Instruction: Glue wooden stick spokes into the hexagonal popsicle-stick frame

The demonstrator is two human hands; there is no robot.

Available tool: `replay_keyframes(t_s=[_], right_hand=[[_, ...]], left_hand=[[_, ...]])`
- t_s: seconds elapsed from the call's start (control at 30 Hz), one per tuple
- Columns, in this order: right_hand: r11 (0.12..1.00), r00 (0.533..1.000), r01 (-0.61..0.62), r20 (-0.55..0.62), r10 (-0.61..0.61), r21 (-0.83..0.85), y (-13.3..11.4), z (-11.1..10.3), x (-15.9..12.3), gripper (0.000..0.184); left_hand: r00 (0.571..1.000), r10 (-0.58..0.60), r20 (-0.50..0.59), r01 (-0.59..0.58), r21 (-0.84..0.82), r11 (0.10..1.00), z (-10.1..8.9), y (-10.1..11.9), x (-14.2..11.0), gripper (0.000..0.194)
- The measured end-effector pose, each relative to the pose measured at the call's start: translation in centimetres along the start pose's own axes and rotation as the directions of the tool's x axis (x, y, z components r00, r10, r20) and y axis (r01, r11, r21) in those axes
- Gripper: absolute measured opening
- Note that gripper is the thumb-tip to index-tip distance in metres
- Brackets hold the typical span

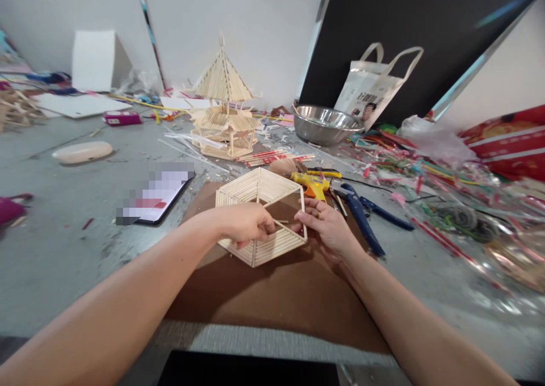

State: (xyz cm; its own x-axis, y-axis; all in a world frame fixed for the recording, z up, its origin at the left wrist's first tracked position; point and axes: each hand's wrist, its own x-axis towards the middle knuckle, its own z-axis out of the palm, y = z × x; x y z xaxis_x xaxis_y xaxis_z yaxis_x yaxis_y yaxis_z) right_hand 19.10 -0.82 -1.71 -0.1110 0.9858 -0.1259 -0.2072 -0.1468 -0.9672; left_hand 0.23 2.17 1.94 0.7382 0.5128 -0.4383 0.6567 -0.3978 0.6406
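A hexagonal frame of thin wooden sticks [255, 190] rests on a brown cardboard sheet [272, 295]. My left hand [244, 223] is closed over its near edge, fingers pinching a thin stick that lies across the frame's opening. My right hand [326, 227] grips the frame's right corner, with its fingertips on the other end of that stick. A finished stick pagoda model [223, 110] stands behind the frame.
A yellow glue gun [313, 184] and blue-handled pliers [361, 218] lie right of the frame. A phone [155, 196] lies to the left. A steel bowl [326, 124], a white tote bag [374, 82], red-tipped sticks [272, 158] and plastic litter fill the back right.
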Motion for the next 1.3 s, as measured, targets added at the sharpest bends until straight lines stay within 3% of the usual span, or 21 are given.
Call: replay_keyframes(t_s=[0.33, 0.67, 0.93, 1.17, 1.3], right_hand=[[1.000, 1.000, -0.020, -0.016, 0.020, -0.005, -0.1, 0.2, -0.1, 0.035], [1.000, 1.000, -0.023, 0.008, 0.022, 0.004, 0.0, 0.2, -0.2, 0.035], [0.999, 0.999, -0.047, -0.026, 0.047, 0.002, -0.1, 0.5, -0.4, 0.038], [0.999, 0.998, -0.038, -0.041, 0.040, 0.039, 0.2, 0.8, -0.4, 0.039], [0.997, 0.994, -0.073, -0.082, 0.070, -0.023, 0.7, 0.8, -0.2, 0.055]], left_hand=[[0.993, 0.082, -0.084, -0.070, 0.140, 0.988, -0.2, 0.2, 0.4, 0.021], [0.996, -0.014, -0.092, 0.027, 0.144, 0.989, 0.1, 0.3, 0.4, 0.027], [0.986, 0.121, -0.118, -0.102, 0.159, 0.982, 0.3, -0.4, 0.8, 0.025], [0.985, 0.030, -0.170, -0.009, 0.121, 0.993, 0.8, -0.3, 1.1, 0.030], [0.975, 0.011, -0.222, 0.022, 0.147, 0.989, 1.0, -0.4, 1.4, 0.029]])
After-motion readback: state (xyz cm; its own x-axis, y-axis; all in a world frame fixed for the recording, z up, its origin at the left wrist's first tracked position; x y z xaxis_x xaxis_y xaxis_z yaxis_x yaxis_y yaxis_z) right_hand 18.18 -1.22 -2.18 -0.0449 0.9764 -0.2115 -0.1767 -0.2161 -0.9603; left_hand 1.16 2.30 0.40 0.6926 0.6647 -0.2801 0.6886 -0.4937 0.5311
